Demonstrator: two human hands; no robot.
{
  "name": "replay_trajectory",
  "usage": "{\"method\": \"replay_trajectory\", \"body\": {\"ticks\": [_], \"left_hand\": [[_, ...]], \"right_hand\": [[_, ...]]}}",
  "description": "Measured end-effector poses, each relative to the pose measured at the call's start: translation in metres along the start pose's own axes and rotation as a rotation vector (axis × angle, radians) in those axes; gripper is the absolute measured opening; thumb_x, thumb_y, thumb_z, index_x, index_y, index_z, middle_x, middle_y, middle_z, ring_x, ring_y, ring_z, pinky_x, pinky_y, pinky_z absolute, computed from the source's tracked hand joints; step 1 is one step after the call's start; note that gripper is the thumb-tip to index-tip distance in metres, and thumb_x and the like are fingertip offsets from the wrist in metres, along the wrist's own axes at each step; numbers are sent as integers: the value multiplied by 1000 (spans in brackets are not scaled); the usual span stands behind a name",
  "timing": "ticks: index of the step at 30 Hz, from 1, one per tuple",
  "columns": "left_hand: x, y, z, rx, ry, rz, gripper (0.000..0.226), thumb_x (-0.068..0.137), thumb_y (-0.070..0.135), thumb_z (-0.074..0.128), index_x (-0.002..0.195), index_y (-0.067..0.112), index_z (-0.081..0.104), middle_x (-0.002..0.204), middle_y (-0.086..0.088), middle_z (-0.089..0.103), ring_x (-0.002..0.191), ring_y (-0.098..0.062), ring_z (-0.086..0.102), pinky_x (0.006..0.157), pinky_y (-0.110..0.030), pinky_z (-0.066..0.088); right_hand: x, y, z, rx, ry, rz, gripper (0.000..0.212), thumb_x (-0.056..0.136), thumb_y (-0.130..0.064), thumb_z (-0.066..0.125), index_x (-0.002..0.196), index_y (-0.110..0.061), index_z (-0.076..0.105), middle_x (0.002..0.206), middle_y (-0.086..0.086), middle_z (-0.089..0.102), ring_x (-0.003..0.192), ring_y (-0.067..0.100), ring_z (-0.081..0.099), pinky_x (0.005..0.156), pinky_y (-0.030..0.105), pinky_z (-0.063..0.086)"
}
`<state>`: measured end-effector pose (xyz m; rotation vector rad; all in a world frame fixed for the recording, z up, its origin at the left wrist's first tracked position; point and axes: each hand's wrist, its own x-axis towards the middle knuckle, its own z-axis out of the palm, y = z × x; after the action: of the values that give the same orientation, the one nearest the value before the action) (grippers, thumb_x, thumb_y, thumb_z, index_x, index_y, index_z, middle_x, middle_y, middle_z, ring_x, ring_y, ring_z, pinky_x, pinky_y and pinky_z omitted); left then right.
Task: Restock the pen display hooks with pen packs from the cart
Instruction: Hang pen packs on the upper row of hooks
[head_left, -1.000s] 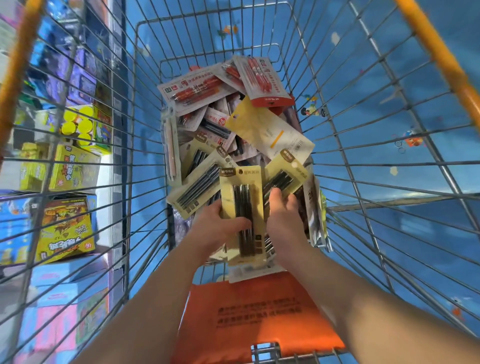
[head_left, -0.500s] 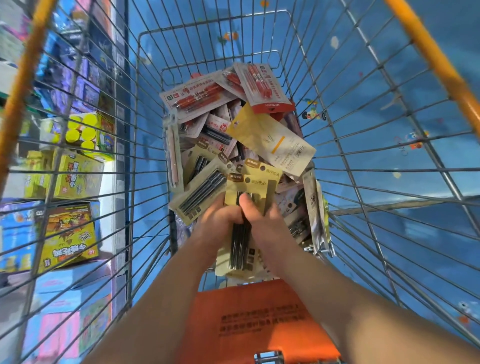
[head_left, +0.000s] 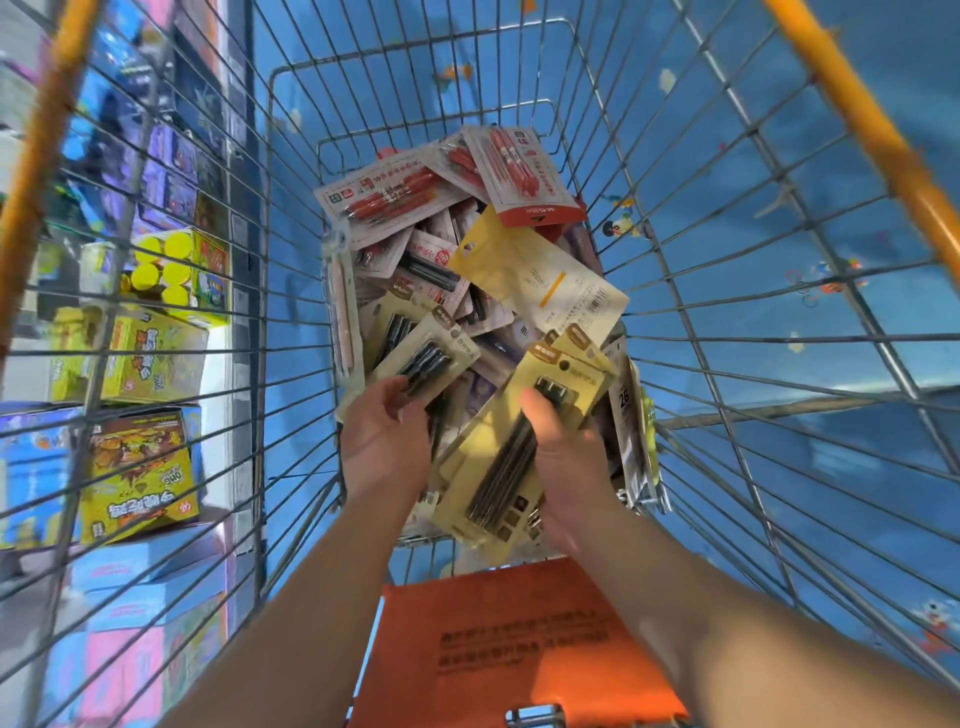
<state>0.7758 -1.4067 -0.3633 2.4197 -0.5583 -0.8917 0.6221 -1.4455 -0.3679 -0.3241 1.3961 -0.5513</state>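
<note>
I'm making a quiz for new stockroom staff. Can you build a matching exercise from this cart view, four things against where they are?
Things:
1. yellow-card packs of black pens
2. white-card pack of red pens with a red end
3. orange plastic seat flap
4. yellow carton with cartoon print

Places:
A. outside the wire shopping cart, on the left
B. nearest the camera, below the pile
C. gripped in the right hand
D. far end of the pile, on top

Pairs: 1-C, 2-D, 3-B, 4-A
</note>
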Motion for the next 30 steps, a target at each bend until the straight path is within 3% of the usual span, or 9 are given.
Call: {"method": "replay_trajectory", "body": {"ticks": [2,5,8,12,16,18,23,27,30], "left_hand": [[3,-1,3,2,-7,90,45,102,23,55,145,34,49,144,10,53,125,-12,54,100,-33,44],[16,2,7,153,-100,176,63,103,25,55,159,35,28,165,10,26,149,-15,29,116,-46,34],[36,5,7,266,-189,200,71,103,28,58,164,30,19,170,5,16,156,-20,16,125,-49,23],[46,-4,3,432,-140,181,74,95,41,69,158,28,32,156,-7,38,144,-30,38,117,-53,37],[38,-20,8,417,-200,56,75,78,61,79,136,21,56,133,-3,59,125,-28,53,107,-52,47],[32,-26,9,340,-238,-24,75,74,67,80,130,21,59,130,-3,60,118,-26,57,103,-51,51],[24,-27,9,192,-255,-116,67,78,56,83,133,26,58,129,0,63,107,-21,63,91,-45,58],[22,-25,10,143,-241,-141,77,78,55,83,141,24,53,134,-1,61,110,-23,63,94,-48,58],[20,-24,11,152,-214,-128,81,77,59,82,143,22,53,136,-1,61,114,-23,62,97,-48,56]], "right_hand": [[0,0,3,19,-20,-16,81,68,-55,88,135,-27,51,123,-5,67,119,21,59,110,49,38],[2,2,3,114,-64,-15,53,76,-35,90,116,-29,55,109,-7,70,101,13,64,109,42,36],[5,7,2,133,-106,-45,72,62,-32,94,127,-22,65,118,4,76,113,27,71,108,56,48],[7,9,3,133,-136,-58,72,70,-27,90,136,-18,62,122,2,75,114,21,71,107,53,51],[9,13,3,105,-144,-63,67,72,-30,91,133,-22,64,123,2,75,117,26,70,108,56,49],[9,14,1,84,-127,-66,61,74,-29,90,130,-23,65,120,2,76,114,26,71,106,57,50],[9,17,2,71,-141,-71,86,57,-42,99,132,-26,62,121,0,75,116,27,70,107,60,49],[10,17,0,80,-152,-74,74,58,-37,90,127,-27,64,114,-1,78,111,26,72,106,59,49],[10,17,1,78,-160,-69,90,48,-50,98,129,-30,62,118,-2,76,115,27,70,109,60,46]]}}
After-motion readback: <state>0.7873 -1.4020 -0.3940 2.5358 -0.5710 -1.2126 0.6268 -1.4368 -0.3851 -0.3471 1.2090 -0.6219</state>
